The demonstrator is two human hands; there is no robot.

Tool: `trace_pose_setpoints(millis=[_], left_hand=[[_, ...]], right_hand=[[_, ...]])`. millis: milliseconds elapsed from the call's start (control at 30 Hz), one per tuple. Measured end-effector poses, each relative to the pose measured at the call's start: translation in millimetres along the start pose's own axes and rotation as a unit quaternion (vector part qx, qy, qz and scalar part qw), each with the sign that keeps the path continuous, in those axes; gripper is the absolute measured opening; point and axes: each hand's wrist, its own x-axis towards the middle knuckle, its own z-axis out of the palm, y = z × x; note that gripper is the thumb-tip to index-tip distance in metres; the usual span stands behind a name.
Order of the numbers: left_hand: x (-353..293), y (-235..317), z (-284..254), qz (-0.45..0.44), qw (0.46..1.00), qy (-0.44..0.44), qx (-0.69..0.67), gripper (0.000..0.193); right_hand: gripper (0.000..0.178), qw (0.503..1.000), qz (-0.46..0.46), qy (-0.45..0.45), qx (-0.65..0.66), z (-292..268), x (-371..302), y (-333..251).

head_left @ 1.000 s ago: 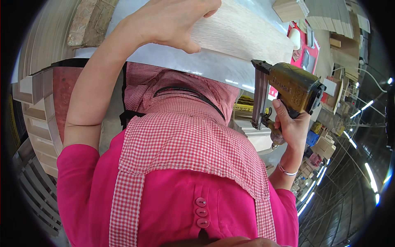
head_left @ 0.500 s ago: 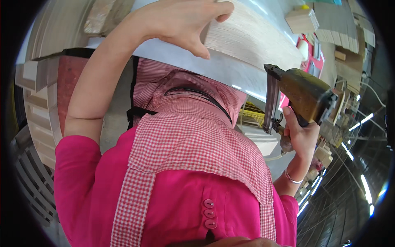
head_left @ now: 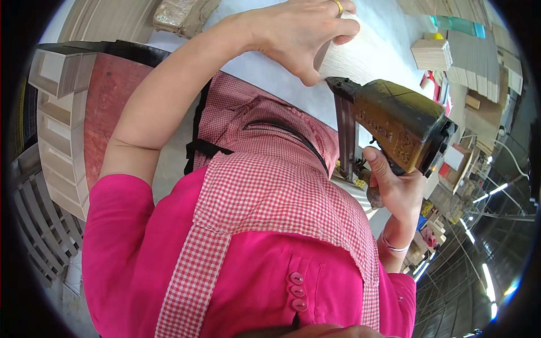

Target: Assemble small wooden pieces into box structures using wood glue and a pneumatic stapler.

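My left hand (head_left: 298, 39) is closed on the near end of a pale wood-grain board (head_left: 360, 56), thumb on the near side and fingers over the far side. A ring is on one finger. In my right hand (head_left: 397, 188) is a worn, brownish nail gun (head_left: 394, 121), gripped by its handle. Its dark nose points left and sits at the board's near corner, close beside my left thumb. Whether the nose touches the wood I cannot tell. The long magazine hangs down below the nose, towards my apron. The board's far part is hidden behind the gun and my hand.
The board lies on a white table (head_left: 248, 70). A plastic-wrapped bundle (head_left: 174, 16) lies at the back left. On the right stand a small stack of wood pieces (head_left: 431, 54) and taller panel stacks (head_left: 479, 65). Pale box-like frames (head_left: 59, 132) stand beside a red panel (head_left: 110, 104) at left.
The nail gun has moved left and slightly up, its nose now near my left thumb. My left hand, still on the board, appears further right as the view has shifted.
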Motion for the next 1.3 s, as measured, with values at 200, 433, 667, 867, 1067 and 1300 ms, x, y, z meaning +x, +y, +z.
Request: trace_pose_setpoints(millis=[200,433,667,867,1067,1300], left_hand=[[1.9,-1.6,5.2,0.001,1.0,0.001,-0.028,0.058],[-3.7,5.1,15.3,0.001,0.982,0.043,0.186,0.06],[-41.9,-4.6,15.7,0.004,0.989,0.113,0.097,0.076],[-136.1,65.3,28.3,-0.223,0.949,0.203,0.095,0.102],[-121.4,82.1,112.2,-0.131,0.973,0.18,-0.062,0.067],[-2.0,-3.8,72.4,-0.178,0.885,0.419,-0.103,0.031]], right_hand=[[0.029,0.998,0.056,-0.001,0.01,2.7,-4.2,-5.3],[0.029,0.997,0.068,0.023,-0.038,5.0,-6.3,-10.5],[0.031,0.999,0.016,0.032,0.0,8.7,-13.2,4.9],[0.03,0.997,0.006,0.061,0.055,2.0,-26.8,27.7],[0.028,0.985,0.066,0.156,0.036,-21.0,-37.1,30.8],[0.028,0.972,0.144,0.183,0.027,-58.9,-74.6,59.2]])
